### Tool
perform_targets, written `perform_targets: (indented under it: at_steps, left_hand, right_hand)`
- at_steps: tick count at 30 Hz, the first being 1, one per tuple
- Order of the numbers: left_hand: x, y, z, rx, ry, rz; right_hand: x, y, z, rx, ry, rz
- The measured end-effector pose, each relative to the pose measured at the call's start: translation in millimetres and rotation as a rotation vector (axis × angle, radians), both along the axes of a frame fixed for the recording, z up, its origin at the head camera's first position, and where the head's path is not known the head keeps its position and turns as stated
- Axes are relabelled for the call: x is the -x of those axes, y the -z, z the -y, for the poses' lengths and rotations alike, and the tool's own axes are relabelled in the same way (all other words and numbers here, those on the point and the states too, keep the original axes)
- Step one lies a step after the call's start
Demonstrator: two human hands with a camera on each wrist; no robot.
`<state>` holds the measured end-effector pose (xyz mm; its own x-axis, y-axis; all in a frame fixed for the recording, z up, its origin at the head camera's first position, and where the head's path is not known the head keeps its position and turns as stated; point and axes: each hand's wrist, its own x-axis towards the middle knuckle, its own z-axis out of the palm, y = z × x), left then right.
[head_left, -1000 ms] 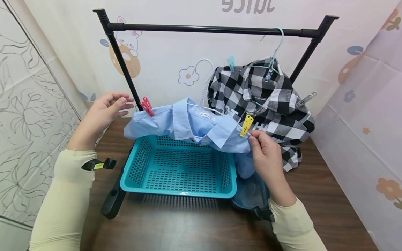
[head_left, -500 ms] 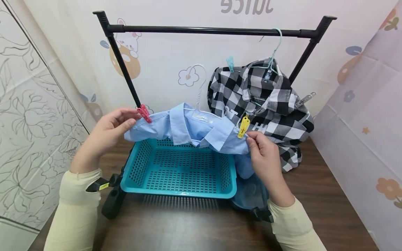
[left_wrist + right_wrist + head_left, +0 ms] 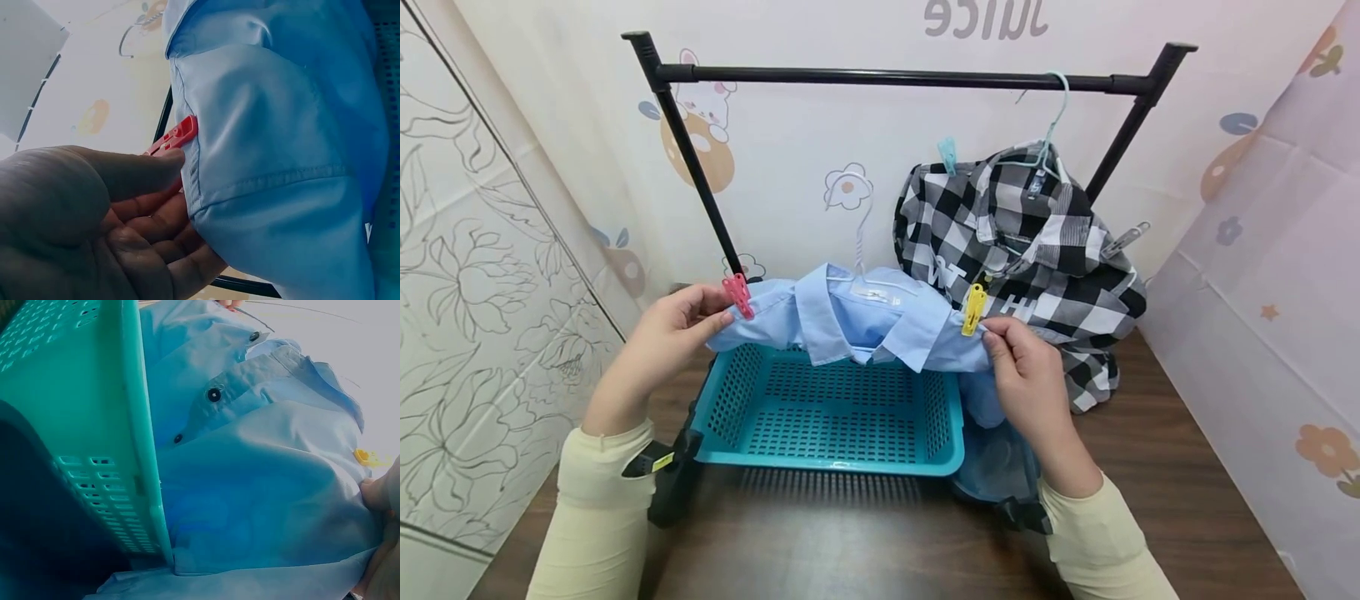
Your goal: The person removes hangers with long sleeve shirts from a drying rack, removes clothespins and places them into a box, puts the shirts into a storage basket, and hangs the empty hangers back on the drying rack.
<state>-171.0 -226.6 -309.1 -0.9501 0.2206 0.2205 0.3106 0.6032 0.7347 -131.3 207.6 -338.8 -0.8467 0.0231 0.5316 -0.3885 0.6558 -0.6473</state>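
A light blue collared shirt (image 3: 820,312) sits on a white hanger (image 3: 860,242), held above the front of the rack. My left hand (image 3: 681,337) pinches its shoulder beside a red clothespin (image 3: 739,296), thumb in front and fingers behind the cloth. At the opposite shoulder, my right hand (image 3: 1030,371) pinches the fabric just below a yellow clothespin (image 3: 974,310). Dark snap buttons (image 3: 214,395) run down the shirt front in the right wrist view. The hanger's hook stands upright, below the bar (image 3: 880,77) and apart from it.
A teal perforated basket (image 3: 831,417) stands on the brown table (image 3: 820,533) beneath the shirt. A black-and-white checked shirt (image 3: 1022,225) hangs from the bar on a mint hanger (image 3: 1060,108), with a blue clothespin (image 3: 948,156) and a grey clothespin (image 3: 1126,240) on its shoulders.
My left hand has moved right and down from beside the shirt to its shoulder by the red clothespin. The shirt has sunk slightly, and its hook has shifted left and down.
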Motion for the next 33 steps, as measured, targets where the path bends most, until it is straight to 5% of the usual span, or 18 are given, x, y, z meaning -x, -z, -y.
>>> perform_targets:
  at_steps: [9,19,28,33]
  left_hand:
    - [-1.7,4.0,-3.3,0.118,0.017,-0.027]
    - [3.6,11.0,-3.6,0.079,-0.003,-0.064]
    - [1.0,12.1,-6.5,0.043,-0.151,-0.236]
    - [-2.2,9.9,-8.9,0.015,-0.198,-0.252]
  right_hand:
    - [-0.5,1.5,0,-0.006,-0.001,-0.031]
    - [-2.1,-0.9,-1,-0.012,-0.011,-0.041]
    - [-3.1,-3.7,-3,0.001,-0.057,-0.022]
    - [-4.1,-5.4,-6,-0.045,-0.071,-0.01]
